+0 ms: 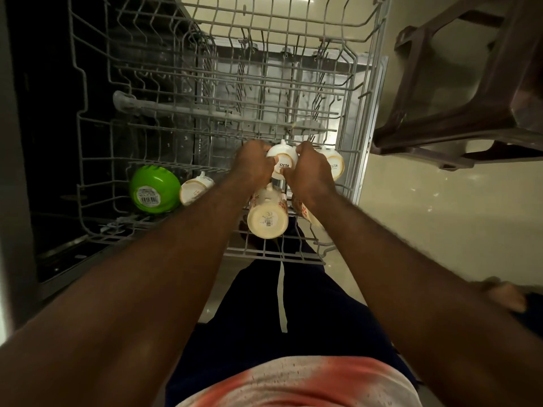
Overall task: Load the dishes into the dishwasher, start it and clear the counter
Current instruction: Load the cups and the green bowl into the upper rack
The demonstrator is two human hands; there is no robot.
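Both-handed, white cup [282,161] gripped over rack [97,148], green bowl [154,190] inside

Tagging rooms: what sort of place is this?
Probably a home kitchen: a pulled-out dishwasher rack holds a green bowl and a floral mug; left hand and right hand grip a white cup.

A brown plastic stool [440,127] stands on the pale floor [426,207].

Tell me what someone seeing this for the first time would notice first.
Both hands meet mid-frame: the left hand and right hand grip an upturned white cup marked SISTA in the pulled-out dishwasher rack. A bright green bowl lies upside down at the rack's left, and a floral mug rests bottom-up just nearer the person.
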